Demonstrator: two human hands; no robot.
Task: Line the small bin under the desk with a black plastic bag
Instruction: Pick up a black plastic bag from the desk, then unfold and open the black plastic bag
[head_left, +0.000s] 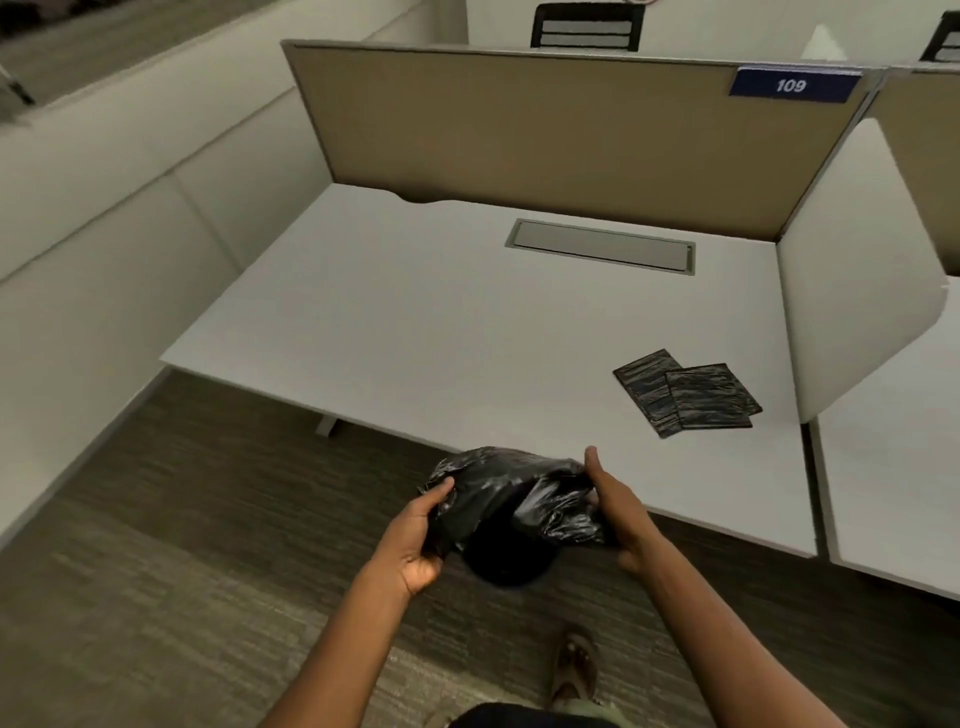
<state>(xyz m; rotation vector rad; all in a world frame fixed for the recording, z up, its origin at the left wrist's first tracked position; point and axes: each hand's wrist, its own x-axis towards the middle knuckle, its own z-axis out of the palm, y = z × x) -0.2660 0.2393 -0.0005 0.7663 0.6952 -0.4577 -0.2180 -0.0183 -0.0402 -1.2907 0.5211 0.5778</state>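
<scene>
The black plastic bag (511, 493) is bunched over what seems the small bin (506, 564), held at the surface (415, 322) edge. Both hands' fingers clutch its rim: left hand (415, 540), right hand (618, 509). Next: stretching the mouth round the rim.

Both forearms bare, no sleeves. Brown strappy sandal (575, 670) on one foot. Dark garment (524, 719) beside the sandal (bottom edge only).

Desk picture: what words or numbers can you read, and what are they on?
"109": white number on the blue tag at the top right corner of the tan divider panel.
The folded black bags on the desk show no readable print.
</scene>
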